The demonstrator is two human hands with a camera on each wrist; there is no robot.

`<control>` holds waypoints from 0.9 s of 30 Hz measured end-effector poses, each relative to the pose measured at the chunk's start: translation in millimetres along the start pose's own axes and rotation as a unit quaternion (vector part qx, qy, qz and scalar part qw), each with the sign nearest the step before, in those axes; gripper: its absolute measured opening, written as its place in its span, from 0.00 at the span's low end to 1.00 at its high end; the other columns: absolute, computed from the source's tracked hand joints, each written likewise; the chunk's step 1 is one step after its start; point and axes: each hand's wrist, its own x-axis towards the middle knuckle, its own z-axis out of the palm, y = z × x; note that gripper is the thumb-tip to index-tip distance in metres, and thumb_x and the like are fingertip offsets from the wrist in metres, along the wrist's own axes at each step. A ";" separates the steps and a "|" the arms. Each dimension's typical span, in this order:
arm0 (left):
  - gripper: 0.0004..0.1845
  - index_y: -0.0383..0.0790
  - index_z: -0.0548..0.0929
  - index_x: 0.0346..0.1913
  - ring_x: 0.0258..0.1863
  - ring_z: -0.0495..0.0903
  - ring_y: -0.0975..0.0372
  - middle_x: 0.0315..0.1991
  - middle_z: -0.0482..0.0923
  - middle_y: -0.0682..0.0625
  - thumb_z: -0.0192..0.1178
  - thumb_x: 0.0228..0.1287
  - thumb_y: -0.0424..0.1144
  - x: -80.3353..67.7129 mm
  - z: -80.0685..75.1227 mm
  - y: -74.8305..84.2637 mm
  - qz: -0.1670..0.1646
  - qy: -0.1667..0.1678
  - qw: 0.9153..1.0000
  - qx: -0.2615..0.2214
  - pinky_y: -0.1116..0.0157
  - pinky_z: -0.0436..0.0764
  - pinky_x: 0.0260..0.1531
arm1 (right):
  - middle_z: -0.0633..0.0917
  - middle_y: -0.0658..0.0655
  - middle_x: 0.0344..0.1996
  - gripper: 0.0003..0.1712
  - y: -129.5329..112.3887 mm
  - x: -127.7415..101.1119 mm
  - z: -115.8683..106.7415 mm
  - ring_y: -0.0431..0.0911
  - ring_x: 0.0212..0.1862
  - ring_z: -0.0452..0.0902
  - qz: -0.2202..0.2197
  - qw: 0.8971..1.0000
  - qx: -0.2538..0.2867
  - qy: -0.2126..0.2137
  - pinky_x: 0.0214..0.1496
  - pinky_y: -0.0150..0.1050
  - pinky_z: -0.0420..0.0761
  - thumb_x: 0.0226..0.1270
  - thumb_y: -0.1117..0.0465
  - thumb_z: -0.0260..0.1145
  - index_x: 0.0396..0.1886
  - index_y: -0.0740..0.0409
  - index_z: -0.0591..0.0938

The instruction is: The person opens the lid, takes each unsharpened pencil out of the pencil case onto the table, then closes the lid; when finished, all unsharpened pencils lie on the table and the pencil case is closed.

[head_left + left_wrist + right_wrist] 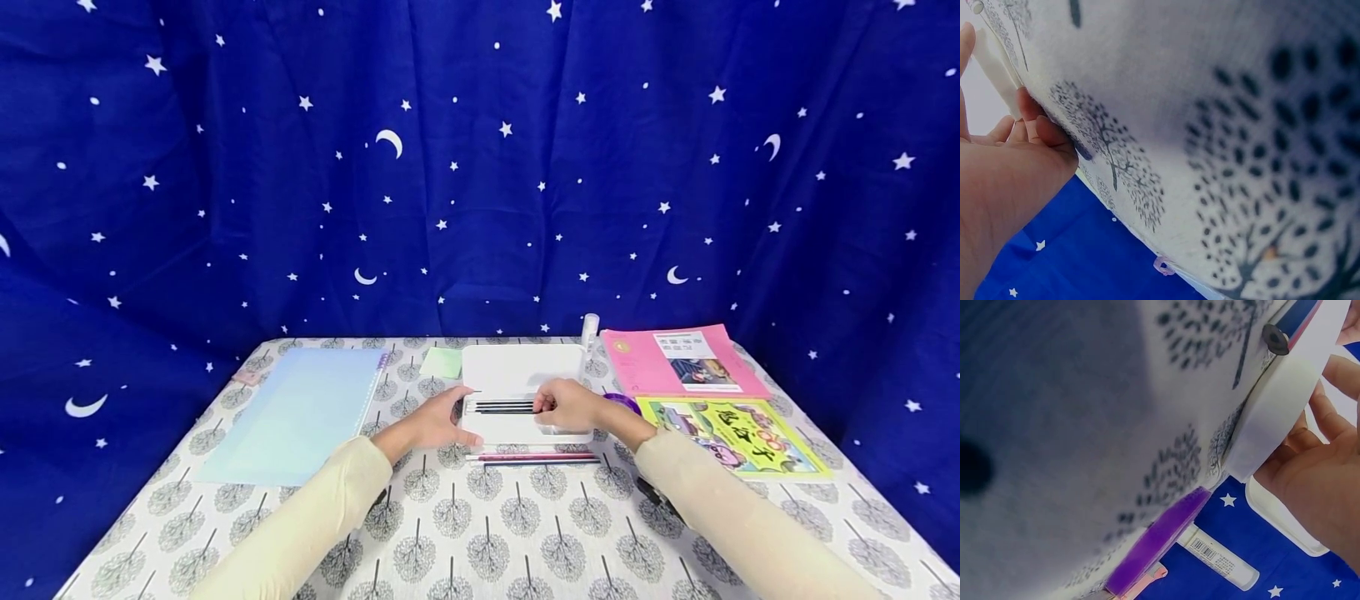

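An open white pencil box (525,371) lies in the middle of the table. Several dark pencils (498,407) lie in its front half. My left hand (435,421) holds the box's left front corner, thumb along the front wall, fingers against the white edge (997,69). My right hand (566,404) sits at the box's right side. Its fingers curl over the right ends of the dark pencils and over the white wall (1279,419). Two more pencils (532,457), one of them pink, lie on the cloth just in front of the box.
A pale blue folder (300,412) lies at the left, a green note (441,362) behind it. A pink book (678,360) and a yellow-green book (731,433) lie at the right. A purple item (1160,534) and a glue stick (1219,556) are close to my right hand.
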 end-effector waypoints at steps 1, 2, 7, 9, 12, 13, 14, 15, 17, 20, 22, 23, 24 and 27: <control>0.53 0.44 0.59 0.76 0.46 0.75 0.58 0.62 0.72 0.43 0.76 0.49 0.52 -0.2 0.1 0.0 0.000 0.000 1.000 -0.001 0.49 0.74 0.60 | 0.81 0.48 0.24 0.03 0.0 -0.3 -0.2 0.38 0.30 0.73 -0.002 1.000 0.002 0.000 0.36 0.32 0.77 0.62 0.67 0.69 0.32 0.61 0.82; 0.53 0.44 0.59 0.76 0.46 0.75 0.58 0.63 0.72 0.42 0.76 0.49 0.52 -0.4 0.2 0.0 0.000 0.001 1.000 -0.002 0.48 0.73 0.61 | 0.80 0.48 0.24 0.03 0.2 -0.5 -0.3 0.38 0.30 0.73 -0.004 1.000 0.005 0.001 0.36 0.32 0.77 0.62 0.67 0.69 0.32 0.61 0.82; 0.53 0.43 0.59 0.76 0.46 0.76 0.57 0.64 0.71 0.42 0.76 0.49 0.52 -1.3 1.0 1.0 0.000 -0.001 1.000 -0.006 0.47 0.73 0.61 | 0.82 0.48 0.25 0.03 0.3 -1.3 -1.0 0.38 0.30 0.74 -0.012 1.000 0.015 -0.005 0.36 0.32 0.78 0.63 0.67 0.68 0.31 0.61 0.81; 0.53 0.43 0.59 0.76 0.46 0.75 0.57 0.64 0.71 0.42 0.76 0.49 0.52 -1.3 1.1 0.9 0.000 -0.002 1.000 -0.004 0.48 0.73 0.61 | 0.83 0.49 0.25 0.03 -0.2 -1.6 -1.2 0.38 0.30 0.75 -0.016 1.000 0.019 -0.006 0.37 0.32 0.79 0.63 0.68 0.68 0.31 0.61 0.81; 0.53 0.44 0.59 0.76 0.46 0.75 0.58 0.63 0.72 0.42 0.76 0.49 0.52 -0.9 1.0 0.1 -0.001 0.000 1.000 -0.004 0.48 0.74 0.60 | 0.84 0.50 0.26 0.03 -0.6 -1.9 -1.1 0.38 0.30 0.77 -0.031 0.999 0.018 0.003 0.36 0.32 0.81 0.61 0.69 0.69 0.31 0.62 0.81; 0.53 0.44 0.59 0.76 0.46 0.75 0.58 0.63 0.72 0.42 0.76 0.49 0.52 -0.6 0.9 -0.4 0.000 0.000 1.000 -0.005 0.48 0.74 0.60 | 0.84 0.50 0.25 0.04 -1.0 -2.4 -1.2 0.38 0.30 0.77 -0.034 0.999 0.015 0.009 0.36 0.32 0.81 0.61 0.69 0.70 0.31 0.61 0.81; 0.53 0.44 0.59 0.76 0.47 0.75 0.58 0.64 0.71 0.42 0.76 0.49 0.52 -0.4 1.0 -0.7 0.000 -0.001 1.000 -0.004 0.48 0.74 0.61 | 0.84 0.49 0.25 0.04 -1.3 -3.1 -1.5 0.37 0.30 0.77 -0.038 0.999 0.012 0.015 0.36 0.32 0.81 0.61 0.69 0.70 0.30 0.61 0.81; 0.53 0.45 0.59 0.76 0.47 0.75 0.58 0.65 0.71 0.42 0.76 0.49 0.52 -0.3 1.1 -0.9 -0.001 -0.001 1.000 -0.003 0.48 0.73 0.61 | 0.84 0.49 0.25 0.04 -1.6 -3.7 -1.7 0.37 0.29 0.76 -0.040 0.999 0.010 0.021 0.35 0.32 0.81 0.61 0.69 0.70 0.30 0.61 0.82; 0.53 0.45 0.59 0.76 0.48 0.76 0.56 0.66 0.70 0.42 0.76 0.49 0.52 -0.1 1.3 -1.0 -0.002 -0.003 1.000 -0.004 0.48 0.73 0.61 | 0.83 0.47 0.24 0.04 -2.6 -5.9 -3.1 0.36 0.29 0.76 -0.041 0.999 0.003 0.031 0.35 0.32 0.80 0.60 0.68 0.71 0.29 0.60 0.82; 0.52 0.46 0.59 0.76 0.54 0.75 0.54 0.69 0.67 0.42 0.76 0.50 0.52 -0.2 1.5 -0.9 -0.002 -0.002 1.000 0.002 0.46 0.71 0.64 | 0.83 0.46 0.24 0.04 -5.4 -9.5 -5.3 0.36 0.28 0.76 -0.041 0.998 -0.005 0.038 0.35 0.33 0.80 0.60 0.68 0.71 0.30 0.59 0.82; 0.52 0.46 0.59 0.76 0.56 0.75 0.52 0.70 0.66 0.42 0.76 0.50 0.52 -0.7 1.1 -0.4 -0.001 0.000 1.000 0.004 0.45 0.70 0.65 | 0.83 0.45 0.24 0.04 -8.8 -12.5 -6.6 0.35 0.28 0.76 -0.039 0.998 -0.007 0.039 0.36 0.33 0.80 0.60 0.67 0.71 0.30 0.58 0.83; 0.52 0.46 0.59 0.76 0.56 0.75 0.52 0.71 0.65 0.42 0.76 0.50 0.52 -0.7 0.9 -0.3 0.000 0.001 1.000 0.006 0.46 0.70 0.65 | 0.84 0.45 0.25 0.04 -10.5 -14.1 -7.2 0.35 0.29 0.76 -0.042 0.998 -0.008 0.041 0.37 0.33 0.80 0.60 0.67 0.71 0.30 0.57 0.83; 0.52 0.46 0.59 0.76 0.56 0.75 0.53 0.71 0.65 0.42 0.75 0.50 0.52 -0.8 0.8 0.0 0.002 0.002 1.000 0.007 0.46 0.70 0.64 | 0.84 0.45 0.25 0.03 -12.2 -15.9 -7.7 0.35 0.29 0.77 -0.043 0.998 -0.007 0.041 0.38 0.33 0.80 0.60 0.67 0.71 0.31 0.57 0.83; 0.52 0.45 0.59 0.76 0.53 0.76 0.54 0.70 0.66 0.42 0.76 0.50 0.52 -0.8 0.4 0.5 0.004 0.001 1.000 0.010 0.47 0.72 0.63 | 0.84 0.46 0.27 0.03 -18.5 -22.8 -9.4 0.37 0.30 0.78 -0.035 0.998 0.000 0.044 0.38 0.34 0.81 0.61 0.67 0.71 0.33 0.58 0.84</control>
